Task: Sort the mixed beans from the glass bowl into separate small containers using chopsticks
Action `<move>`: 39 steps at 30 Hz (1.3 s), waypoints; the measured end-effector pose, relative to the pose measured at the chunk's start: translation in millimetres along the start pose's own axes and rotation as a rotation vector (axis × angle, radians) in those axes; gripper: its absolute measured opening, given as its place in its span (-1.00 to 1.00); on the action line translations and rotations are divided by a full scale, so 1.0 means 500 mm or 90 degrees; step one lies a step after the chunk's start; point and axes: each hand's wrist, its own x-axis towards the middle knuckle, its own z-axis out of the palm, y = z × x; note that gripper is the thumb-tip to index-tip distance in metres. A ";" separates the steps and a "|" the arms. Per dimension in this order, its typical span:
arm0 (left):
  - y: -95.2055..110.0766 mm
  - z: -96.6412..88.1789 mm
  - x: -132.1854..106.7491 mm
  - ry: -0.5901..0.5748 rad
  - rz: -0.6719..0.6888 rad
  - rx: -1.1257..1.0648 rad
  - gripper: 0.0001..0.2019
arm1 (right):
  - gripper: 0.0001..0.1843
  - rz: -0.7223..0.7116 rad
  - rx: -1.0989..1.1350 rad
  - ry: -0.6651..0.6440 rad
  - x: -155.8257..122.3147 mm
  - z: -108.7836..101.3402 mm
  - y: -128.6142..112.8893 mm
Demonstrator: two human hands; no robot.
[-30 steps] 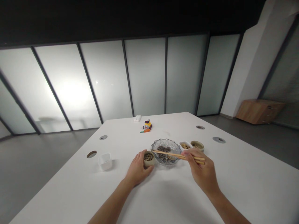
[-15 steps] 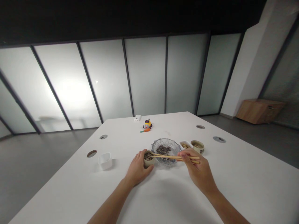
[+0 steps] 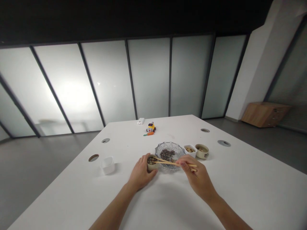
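My left hand (image 3: pixel 141 172) is wrapped round a small cream cup (image 3: pixel 153 167) that holds sunflower seeds (image 3: pixel 151 160). A pair of wooden chopsticks (image 3: pixel 168 162) is gripped in my right hand (image 3: pixel 195 175), and their tips reach into the mouth of the cup. Whether a seed sits between the tips is too small to tell. Just behind lies a scalloped glass bowl (image 3: pixel 158 149) with dark brown seeds or nuts (image 3: pixel 167 154) and some paler pieces near its front edge. My right fingers partly hide the bowl's right front.
Right of the glass bowl stand a white dish (image 3: pixel 191 153) with light-brown pieces and a cream cup (image 3: pixel 202 153). A white square container (image 3: pixel 107 165) is at the left. Farther back are a toy carrot (image 3: pixel 149 134), a yellow toy vehicle (image 3: pixel 151 127) and a white object (image 3: pixel 141 121).
My right hand has moved left and slightly down, bringing the chopsticks deeper over the cup with their tips wider apart. My left hand still holds the cup in place.
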 end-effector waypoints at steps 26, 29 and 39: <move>-0.004 -0.001 0.001 -0.004 -0.011 0.015 -0.32 | -0.74 -0.088 -0.186 -0.031 0.012 -0.020 0.046; -0.003 -0.002 0.001 -0.004 -0.010 0.015 -0.32 | -0.69 -0.050 -0.176 -0.041 0.010 -0.016 0.056; 0.000 -0.003 0.000 -0.011 -0.017 0.010 -0.30 | -0.69 -0.008 -0.085 0.001 0.020 0.008 0.092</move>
